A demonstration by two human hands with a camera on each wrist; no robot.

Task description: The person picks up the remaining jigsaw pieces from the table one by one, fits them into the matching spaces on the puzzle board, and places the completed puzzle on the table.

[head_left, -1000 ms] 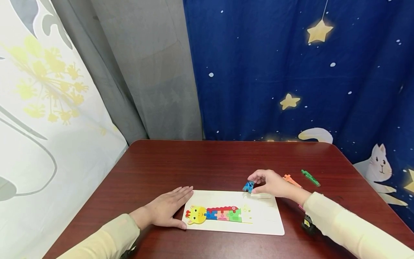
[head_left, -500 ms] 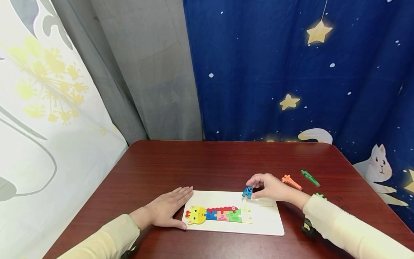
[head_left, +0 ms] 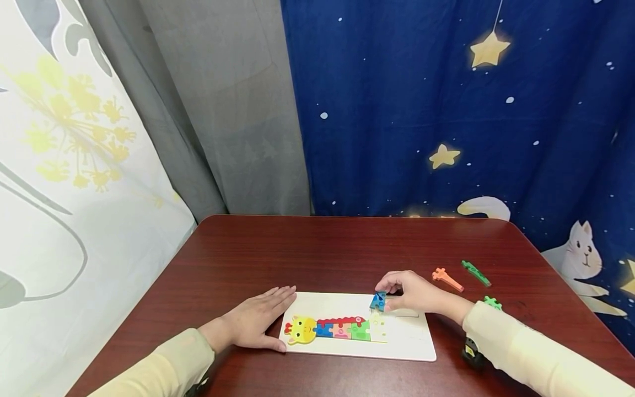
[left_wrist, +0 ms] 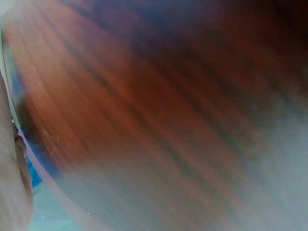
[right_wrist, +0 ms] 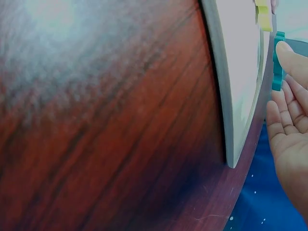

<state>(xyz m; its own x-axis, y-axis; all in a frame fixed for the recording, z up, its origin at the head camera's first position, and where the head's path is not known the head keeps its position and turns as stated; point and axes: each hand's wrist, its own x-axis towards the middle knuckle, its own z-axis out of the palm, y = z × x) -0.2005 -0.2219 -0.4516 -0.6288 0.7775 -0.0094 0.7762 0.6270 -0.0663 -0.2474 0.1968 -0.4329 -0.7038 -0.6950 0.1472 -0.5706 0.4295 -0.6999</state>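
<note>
A white puzzle board (head_left: pixel 337 350) lies on the table with a giraffe picture partly filled: a yellow head piece (head_left: pixel 301 329), a red mane strip (head_left: pixel 342 320), and blue, pink and green body pieces (head_left: pixel 360 330). My right hand (head_left: pixel 414 292) pinches a blue puzzle piece (head_left: pixel 378 301) between thumb and fingers, just over the board's upper right part. In the right wrist view the same piece (right_wrist: pixel 278 62) shows edge-on by the thumb. Flat, with straight fingers, my left hand (head_left: pixel 260 318) rests at the board's left edge.
Beyond the right hand lie an orange piece (head_left: pixel 448 279) and a green long piece (head_left: pixel 476 273) on the brown table (head_left: pixel 317 248). Another green piece (head_left: pixel 493 302) sits beside the right sleeve, which partly covers it.
My right hand has brought the blue piece down and slightly left, nearer the giraffe's bare body area. The left hand has stayed at the board's edge.
</note>
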